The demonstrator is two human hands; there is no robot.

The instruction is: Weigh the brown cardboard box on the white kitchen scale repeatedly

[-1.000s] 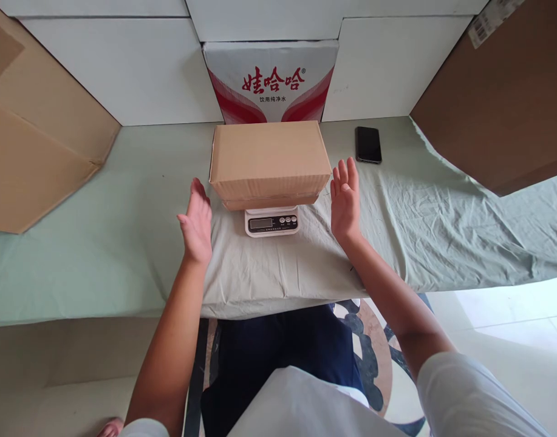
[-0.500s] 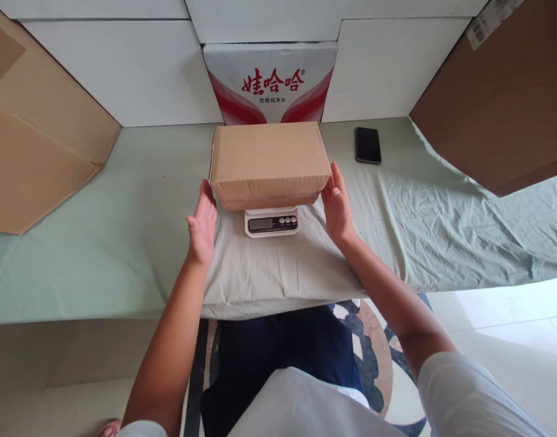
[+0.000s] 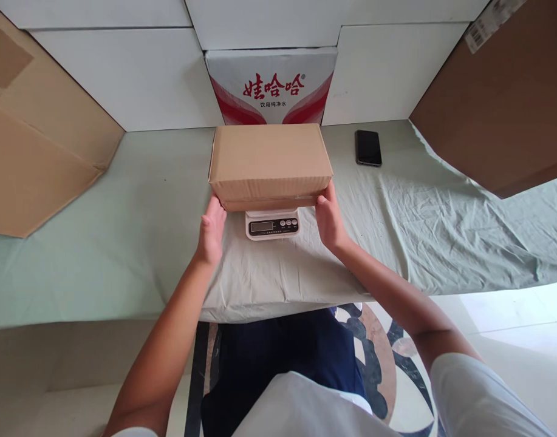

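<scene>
A closed brown cardboard box (image 3: 271, 155) sits on top of a small white digital scale (image 3: 273, 226), covering its weighing surface. The scale's dark display and round buttons show in front. My left hand (image 3: 212, 229) is against the box's lower left corner, fingertips partly hidden by it and thumb raised. At the lower right corner, my right hand (image 3: 329, 217) grips the box, with its thumb on the front and fingers behind the side. Whether the box is lifted off the scale I cannot tell.
A black phone (image 3: 368, 147) lies on the green cloth (image 3: 164, 243) to the right. Behind stands a white and red carton (image 3: 273, 67) with Chinese lettering against white panels. Large cardboard sheets or boxes flank the table at left (image 3: 45, 139) and right (image 3: 497, 103).
Both hands have moved inward and under the box's lower corners, from lying flat along its sides. The box has stayed nearly in place on the scale.
</scene>
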